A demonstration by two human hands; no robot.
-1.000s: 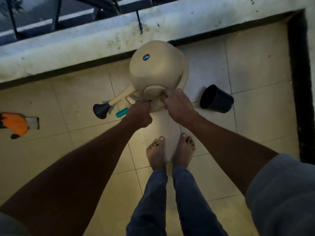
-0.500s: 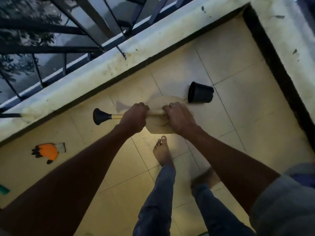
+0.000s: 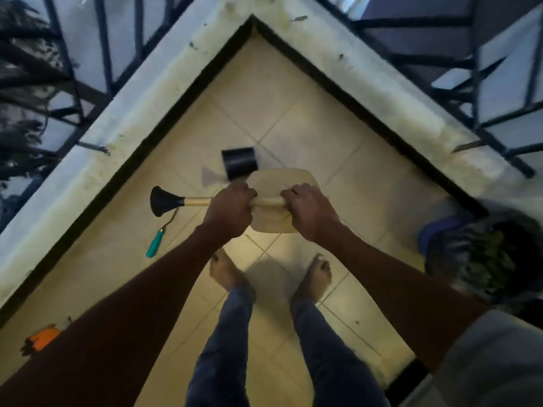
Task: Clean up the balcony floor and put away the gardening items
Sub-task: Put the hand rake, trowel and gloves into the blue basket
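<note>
The beige watering can (image 3: 282,183) hangs above the tiled floor (image 3: 308,118) near the balcony corner, in front of the person's bare feet, held by its top handle so that only its upper side shows. The left hand (image 3: 229,211) is curled round the handle where the spout leaves the body, and the right hand (image 3: 313,214) is curled round the other end of the same handle, a short bare stretch of it showing between the two fists. The spout points toward the person's left and ends in a black sprinkler head (image 3: 161,201). Just beyond the can, a black pot (image 3: 239,163) lies on its side on the tiles. Under the spout lies a small tool with a green handle (image 3: 155,248). Farther to the person's left, by the wall, is an orange glove (image 3: 41,339). At the right edge stands a dark bag with green leaves (image 3: 484,259) in it, a blue thing just beside it.
</note>
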